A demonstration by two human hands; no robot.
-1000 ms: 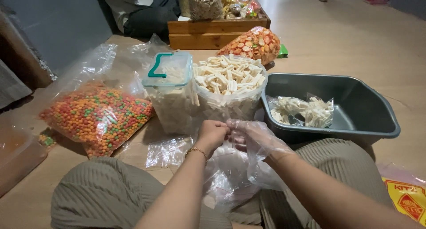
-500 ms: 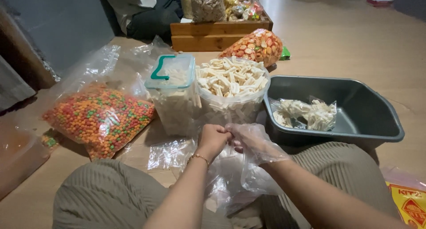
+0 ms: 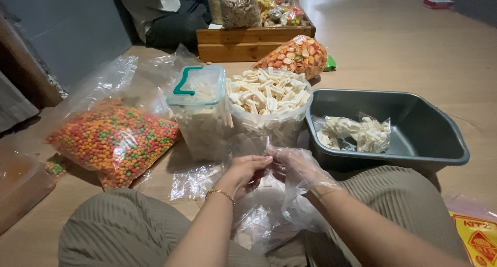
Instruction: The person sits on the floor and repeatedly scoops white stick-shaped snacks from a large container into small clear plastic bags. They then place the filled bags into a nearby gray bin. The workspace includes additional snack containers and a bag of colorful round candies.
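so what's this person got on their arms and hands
The left hand is bare, with a thin gold-coloured bracelet at the wrist. The right hand wears a loose, crinkled, clear plastic glove reaching past the wrist. Both forearms are sleeveless.

Tub (image 3: 269, 104) left of tray (image 3: 435, 137)

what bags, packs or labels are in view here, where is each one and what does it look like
Bag of small balls: on the floor at left, clear plastic, red, orange and green.
Bag of round crackers: behind the tubs, clear, orange and cream.
Small bag of white sticks: inside the grey bin, clear.
Printed pack: bottom right corner, yellow and red.
Clear empty bag: on the lap, under the left hand and gloved right hand.
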